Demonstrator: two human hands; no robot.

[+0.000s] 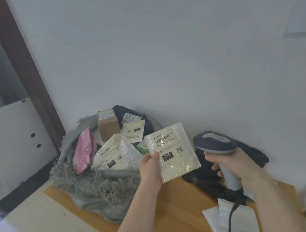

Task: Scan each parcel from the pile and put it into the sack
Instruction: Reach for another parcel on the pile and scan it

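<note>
Right now we judge ourselves to be at the scanning step: our left hand [150, 165] holds a white bubble-mailer parcel [172, 151] up with its label facing us, and our right hand [231, 161] holds the scanner [214, 143] just beside it, to the parcel's right. Our left thumb and fingers pinch the parcel at its lower left edge, thumb on the printed face near the black "010" box, the rest of the mailer standing free above the wooden table [177, 207]. Our right fingers are curled tight round the scanner's grey handle, its dark head tilted toward the parcel and its cable trailing down past more white parcels [231, 220] at the table's near edge. Whether a finger rests on the trigger we cannot tell

Behind the held parcel the grey frayed sack [99, 184] lies open on the table against the wall, already holding a pink packet [84, 152], a brown box [108, 125] and several labelled mailers. Next, as we judge it, we need the scanner's head aimed at the barcode strip near the label's top, then the left hand carries the parcel left into the sack's mouth
</note>
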